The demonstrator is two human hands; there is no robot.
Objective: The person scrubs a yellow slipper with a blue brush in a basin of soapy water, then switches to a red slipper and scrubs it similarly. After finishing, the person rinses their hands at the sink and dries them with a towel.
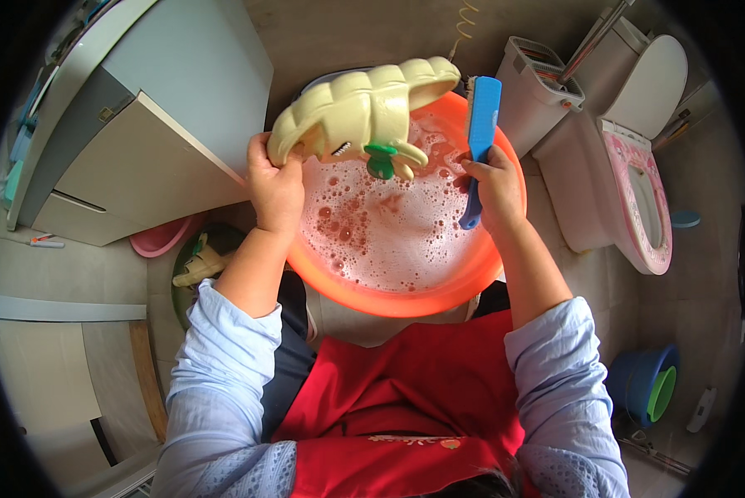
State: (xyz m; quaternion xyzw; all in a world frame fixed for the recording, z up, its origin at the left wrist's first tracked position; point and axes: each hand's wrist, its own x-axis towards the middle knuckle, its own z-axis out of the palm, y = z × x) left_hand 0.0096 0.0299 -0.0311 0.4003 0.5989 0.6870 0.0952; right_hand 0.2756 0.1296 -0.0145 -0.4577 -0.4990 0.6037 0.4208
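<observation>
My left hand (275, 185) grips one end of a pale yellow moulded slipper (354, 103), lifted above an orange basin (403, 304). A green bow-like ornament (381, 160) and a stitched-looking closed eye decorate its side. In my right hand (496, 187) is a blue scrubbing brush (484, 118), held by the handle with its head up and its pale bristles facing the slipper. Brush and slipper are apart. Foamy, bubbly water (391, 230) fills much of the basin below both hands.
Left of me, a similar yellow slipper (204, 264) lies in a green basin (180, 292), near a pink basin (164, 239) and a cabinet (142, 162). At right stand a grey-white bucket (522, 99) with a mop handle, a toilet (572, 180) and a blue bucket (634, 380).
</observation>
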